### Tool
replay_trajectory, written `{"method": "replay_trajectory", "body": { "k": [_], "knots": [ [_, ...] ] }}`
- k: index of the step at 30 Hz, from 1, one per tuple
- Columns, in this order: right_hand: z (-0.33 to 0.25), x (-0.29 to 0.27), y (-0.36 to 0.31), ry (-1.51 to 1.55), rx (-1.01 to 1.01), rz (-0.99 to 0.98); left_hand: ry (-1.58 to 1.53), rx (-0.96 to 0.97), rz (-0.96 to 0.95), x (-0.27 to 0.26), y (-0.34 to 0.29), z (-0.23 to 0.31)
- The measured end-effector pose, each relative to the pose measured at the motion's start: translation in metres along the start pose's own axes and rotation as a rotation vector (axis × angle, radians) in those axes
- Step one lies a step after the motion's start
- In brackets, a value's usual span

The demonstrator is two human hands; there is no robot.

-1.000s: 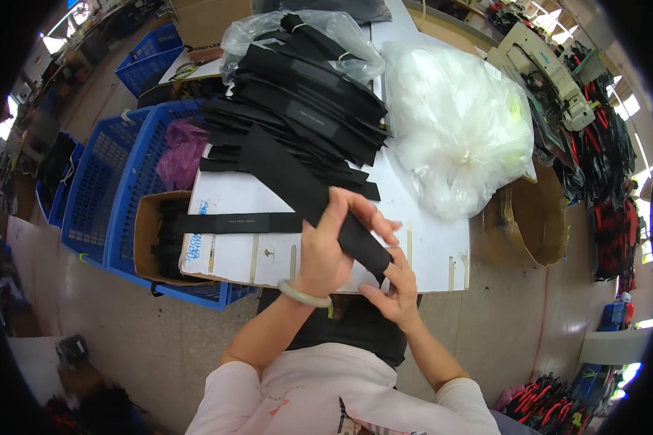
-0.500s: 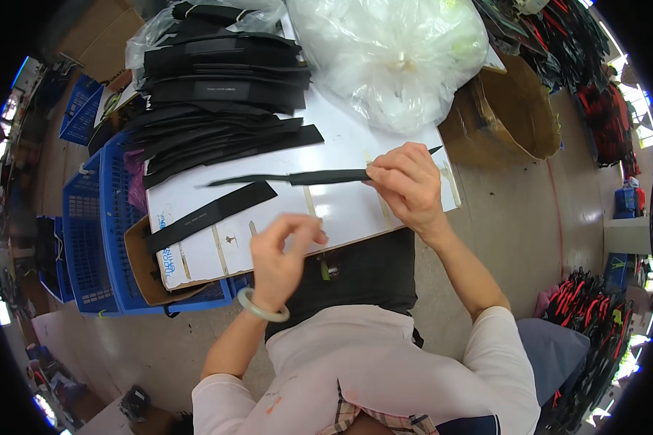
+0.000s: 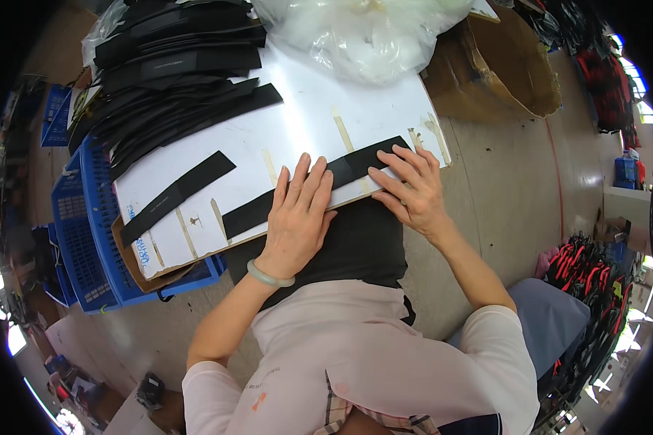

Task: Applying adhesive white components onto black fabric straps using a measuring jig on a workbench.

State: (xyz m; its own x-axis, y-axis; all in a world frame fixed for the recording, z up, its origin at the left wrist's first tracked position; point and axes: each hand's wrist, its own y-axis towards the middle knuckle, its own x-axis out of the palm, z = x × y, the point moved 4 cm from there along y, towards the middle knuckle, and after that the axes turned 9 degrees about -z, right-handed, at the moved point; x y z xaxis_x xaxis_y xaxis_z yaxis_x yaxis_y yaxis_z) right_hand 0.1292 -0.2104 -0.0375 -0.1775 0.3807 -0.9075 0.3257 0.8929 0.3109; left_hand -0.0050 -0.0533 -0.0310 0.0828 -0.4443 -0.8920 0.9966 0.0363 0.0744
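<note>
A long black fabric strip (image 3: 350, 168) lies flat along the front edge of the white tabletop (image 3: 247, 148). My left hand (image 3: 300, 210) rests on the strip's middle, fingers stretched out and laid flat. Near its right end, my right hand (image 3: 413, 187) touches the strip with its fingers spread and fingertips down. Neither hand grips anything. To the left, a second black strip (image 3: 178, 197) with small print lies slanted on the table, apart from both hands.
A big pile of black strips (image 3: 167, 69) covers the far left of the table. Behind it all sits a clear plastic bag (image 3: 363, 36) of white stuff. A blue crate (image 3: 87, 225) stands left of the table, and an open cardboard box (image 3: 486, 80) stands at the right.
The strip that my right hand held in the air now lies flat on the table. My left hand has come down onto it, and the right hand has let go. The view has shifted.
</note>
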Motion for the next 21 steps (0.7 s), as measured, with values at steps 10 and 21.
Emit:
{"method": "replay_trajectory", "body": {
  "k": [10,21],
  "knots": [
    [0.001,0.004,-0.015,0.014,0.035,0.094,0.085,-0.022,0.05,0.013,0.007,0.02],
    [-0.001,0.013,-0.017,0.024,0.039,0.141,0.235,-0.038,0.127,0.033,0.011,0.024]
  ]
}}
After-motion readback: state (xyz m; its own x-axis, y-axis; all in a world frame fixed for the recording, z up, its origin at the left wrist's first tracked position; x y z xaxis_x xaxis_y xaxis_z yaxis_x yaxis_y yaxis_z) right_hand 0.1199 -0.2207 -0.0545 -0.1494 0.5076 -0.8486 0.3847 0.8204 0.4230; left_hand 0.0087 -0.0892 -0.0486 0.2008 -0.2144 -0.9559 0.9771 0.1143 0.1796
